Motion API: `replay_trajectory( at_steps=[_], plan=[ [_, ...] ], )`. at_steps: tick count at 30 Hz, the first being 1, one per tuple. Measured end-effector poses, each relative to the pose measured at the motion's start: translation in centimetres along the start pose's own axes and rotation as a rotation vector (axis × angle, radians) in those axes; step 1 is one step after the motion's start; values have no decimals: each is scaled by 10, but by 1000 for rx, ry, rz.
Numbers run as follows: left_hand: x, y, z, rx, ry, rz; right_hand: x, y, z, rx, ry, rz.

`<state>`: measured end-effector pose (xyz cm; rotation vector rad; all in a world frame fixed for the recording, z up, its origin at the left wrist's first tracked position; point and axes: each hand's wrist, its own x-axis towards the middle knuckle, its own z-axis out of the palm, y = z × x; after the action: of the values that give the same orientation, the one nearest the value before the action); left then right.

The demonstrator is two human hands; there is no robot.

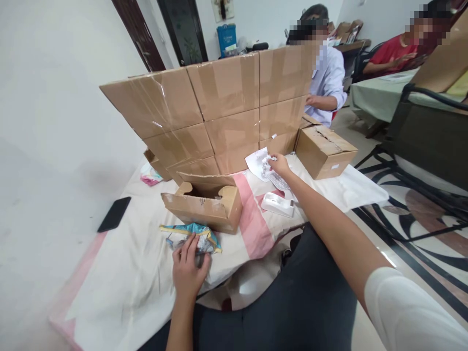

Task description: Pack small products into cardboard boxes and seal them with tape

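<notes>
Fingers stretched out, my left hand [189, 265] rests on a blue and yellow plastic packet [208, 239] near the table's front edge. Just behind the packet stands an open cardboard box [204, 209] with its flaps raised. My right hand [280, 165] reaches far forward, its fingers pinched on a crumpled whitish piece [268, 161], perhaps paper or film. Under and beside that hand lie white paper sheets [256, 163]. Closer to me sits a white tape dispenser [278, 204].
A tall cardboard partition [234, 97] stands across the table. A closed cardboard box [325, 151] is at the right, a black phone [114, 214] at the left edge. A pink and white packet [149, 174] lies behind. Two people sit beyond, one in a light shirt [327, 73].
</notes>
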<state>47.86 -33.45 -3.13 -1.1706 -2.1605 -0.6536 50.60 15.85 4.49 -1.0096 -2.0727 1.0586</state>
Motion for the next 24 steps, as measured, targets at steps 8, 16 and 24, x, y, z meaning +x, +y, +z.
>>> replay_trajectory(
  at_steps=[8, 16, 24],
  plan=[
    [2, 3, -2, 4, 5, -4, 8, 11, 9, -104, -22, 17],
    [3, 4, -3, 0, 11, 3, 11, 16, 0, -342, -15, -174],
    [3, 4, -5, -5, 3, -7, -2, 28, 23, -830, -569, -344]
  ],
)
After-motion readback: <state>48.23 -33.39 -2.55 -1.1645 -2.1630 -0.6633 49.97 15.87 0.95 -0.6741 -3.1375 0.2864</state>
